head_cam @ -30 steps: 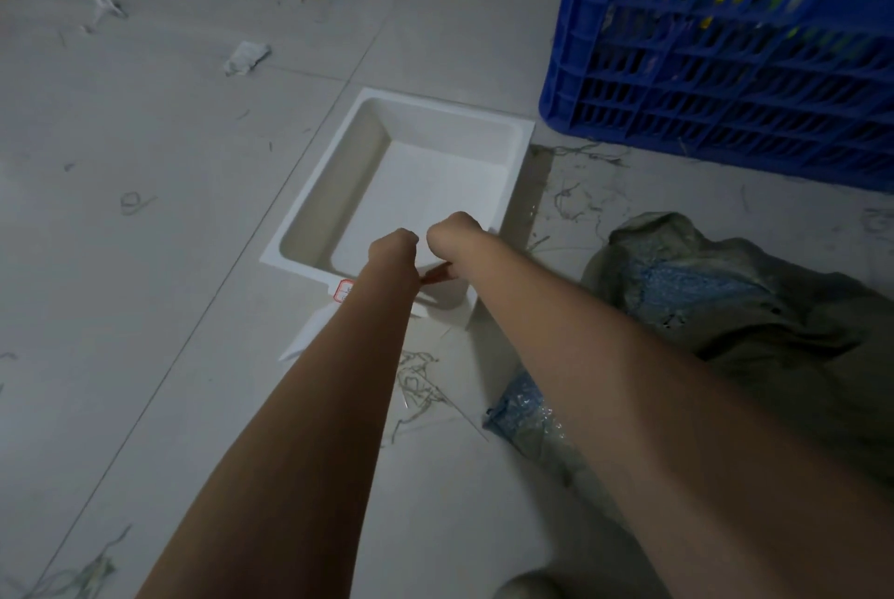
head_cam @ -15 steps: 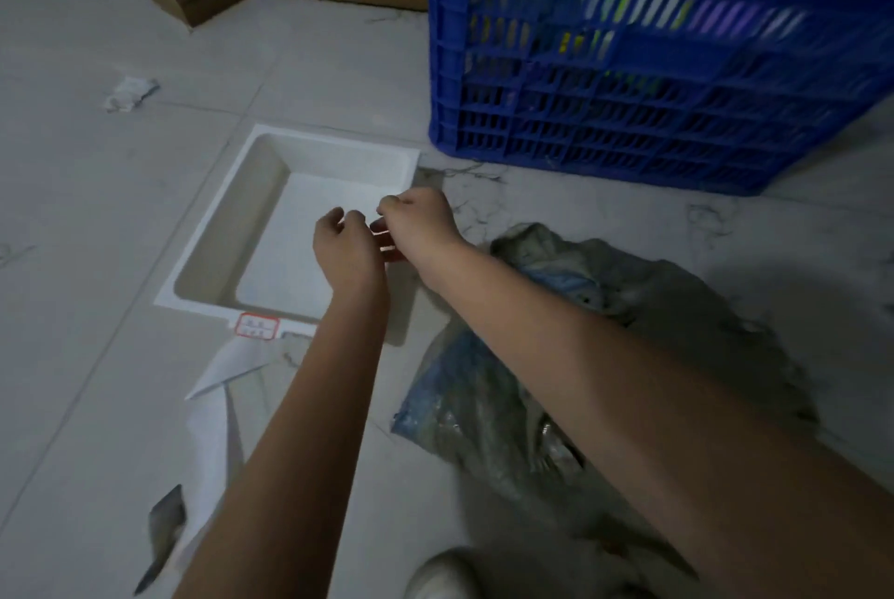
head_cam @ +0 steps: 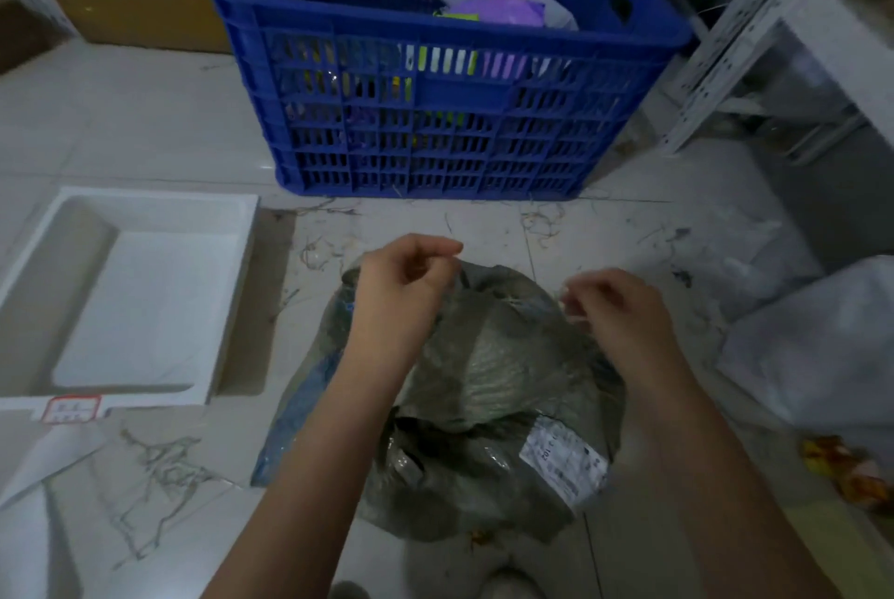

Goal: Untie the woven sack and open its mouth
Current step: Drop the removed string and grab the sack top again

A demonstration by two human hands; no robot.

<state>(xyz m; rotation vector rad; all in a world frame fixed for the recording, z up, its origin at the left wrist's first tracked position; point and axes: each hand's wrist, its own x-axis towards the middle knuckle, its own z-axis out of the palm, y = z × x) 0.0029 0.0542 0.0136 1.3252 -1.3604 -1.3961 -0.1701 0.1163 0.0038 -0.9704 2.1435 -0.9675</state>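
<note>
A grey-green woven sack (head_cam: 488, 385) with blue print and a white shipping label lies crumpled on the tiled floor right in front of me. My left hand (head_cam: 401, 288) is at the sack's far top edge, fingers pinched on the fabric there. My right hand (head_cam: 614, 308) hovers over the sack's right top edge, its fingertips pinched together on thin pale fibres or thread. Whether the mouth is tied or loose is hidden by the folds and my hands.
A blue slatted crate (head_cam: 435, 80) with packets stands just beyond the sack. A white shallow tray (head_cam: 130, 288) lies on the left. White plastic bags (head_cam: 822, 347) and a metal shelf leg (head_cam: 725, 46) are on the right. Loose fibres litter the floor.
Both hands moved from over the white tray, where they held a small red thing, across to the sack. My view swung right and the hands have spread apart on the sack's top.
</note>
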